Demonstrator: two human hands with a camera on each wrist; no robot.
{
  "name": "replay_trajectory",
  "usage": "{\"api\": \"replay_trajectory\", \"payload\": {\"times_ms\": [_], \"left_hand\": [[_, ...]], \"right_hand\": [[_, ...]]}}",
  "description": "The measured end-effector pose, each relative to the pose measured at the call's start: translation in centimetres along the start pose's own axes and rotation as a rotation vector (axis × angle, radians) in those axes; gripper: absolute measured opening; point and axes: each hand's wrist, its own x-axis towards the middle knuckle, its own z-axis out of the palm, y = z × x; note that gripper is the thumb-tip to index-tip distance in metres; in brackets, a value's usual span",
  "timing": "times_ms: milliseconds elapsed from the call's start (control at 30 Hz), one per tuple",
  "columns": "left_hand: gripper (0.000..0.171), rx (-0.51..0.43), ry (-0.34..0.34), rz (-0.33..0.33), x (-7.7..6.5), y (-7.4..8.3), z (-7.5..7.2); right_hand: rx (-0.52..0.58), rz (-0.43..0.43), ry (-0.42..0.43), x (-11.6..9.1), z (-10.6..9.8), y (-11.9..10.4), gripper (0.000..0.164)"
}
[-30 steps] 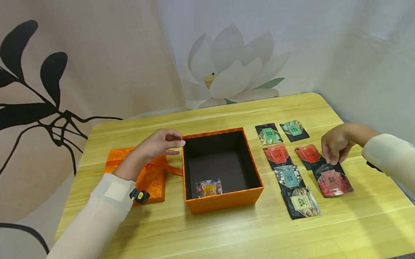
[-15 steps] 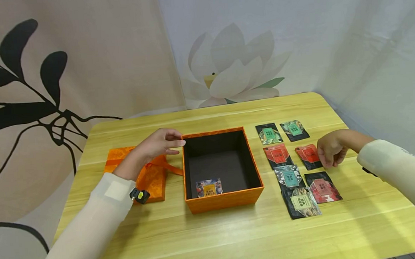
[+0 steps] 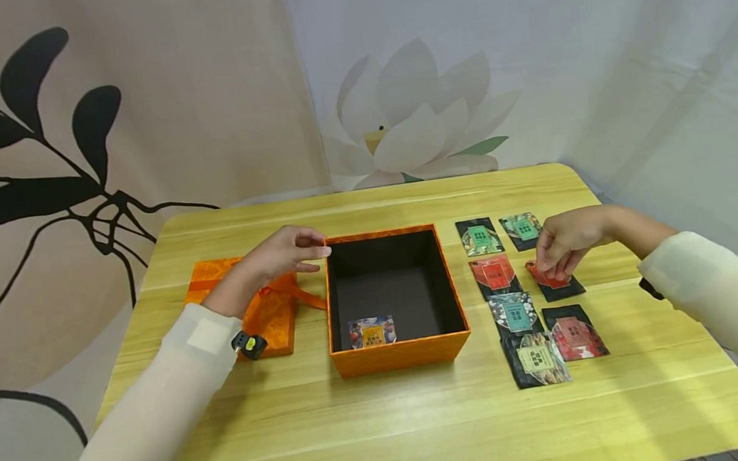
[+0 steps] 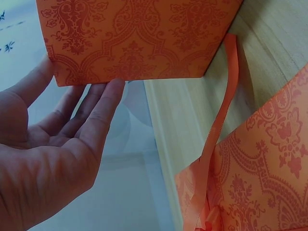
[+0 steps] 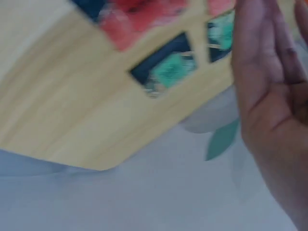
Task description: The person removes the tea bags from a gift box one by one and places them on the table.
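Note:
An orange patterned box with a black inside stands at mid-table. My left hand holds its back left corner, thumb at the rim and fingers against the outside. Inside, near the front wall, lies a small packet with an orange label. To the right, my right hand reaches down, fingertips on a red-and-black packet and partly covering it. The right wrist view shows those fingers straight and blurred. Just below is a dark packet with a pink label; another red packet lies to the left.
Two green-labelled packets lie towards the back. A blue-labelled packet and a yellow-labelled one are nearer the front. An orange patterned lid with a ribbon sits left of the box. Fabric hangs behind the wooden table.
The pink-labelled packet was shifted left beside the column and let go. My right hand then moved left onto the red packet, which has turned slightly. The left hand stayed at the box.

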Motion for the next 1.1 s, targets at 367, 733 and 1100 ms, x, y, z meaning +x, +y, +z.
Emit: {"api": "replay_trajectory", "payload": {"times_ms": [367,733,1100], "left_hand": [[0.046,-0.009,0.009,-0.004,0.0,0.0,0.1],[0.048,0.0,0.006,0.003,0.0,0.0,0.0],[0.047,0.004,0.008,0.01,-0.5,-0.4,-0.4]], "right_hand": [[0.275,-0.206,-0.194,-0.1,-0.1,-5.9,0.031],[0.281,-0.318,-0.305,3.1,1.4,-12.5,0.036],[0.189,-0.256,-0.255,4.3,1.9,-16.6,0.029]]}}
